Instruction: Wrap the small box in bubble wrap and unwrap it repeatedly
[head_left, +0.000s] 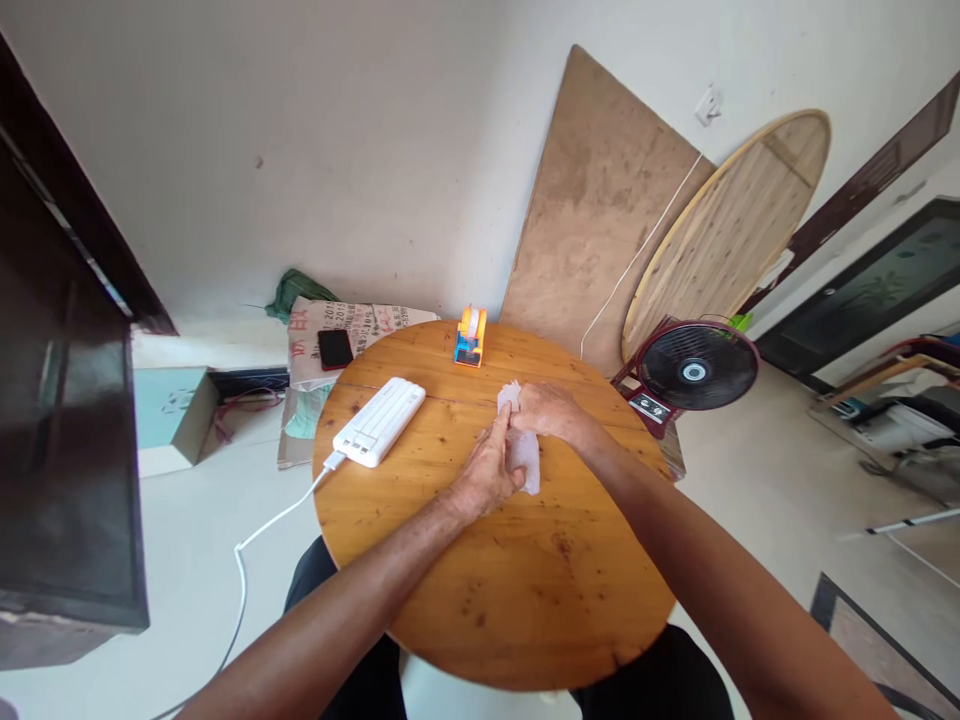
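A narrow, pale wrap (530,462), whitish and crinkled like bubble wrap, lies lengthwise near the middle of the round wooden table (517,590). My left hand (491,465) grips its left side, the thumb near the lower end and the fingers higher up. At the far end my right hand (546,408) is closed over the wrap, its fingers curled down and partly hidden. Whether anything is inside the wrap cannot be seen. Beyond the hands, at the table's back edge, stands an orange and blue tape dispenser (469,340).
A white power bank (380,420) with a white cable (241,570) sits on the table's left. A black phone (335,349) rests on a printed carton (304,320) behind. To the right are a dark round fan (694,368), a leaning board (592,190) and a round tabletop (739,210).
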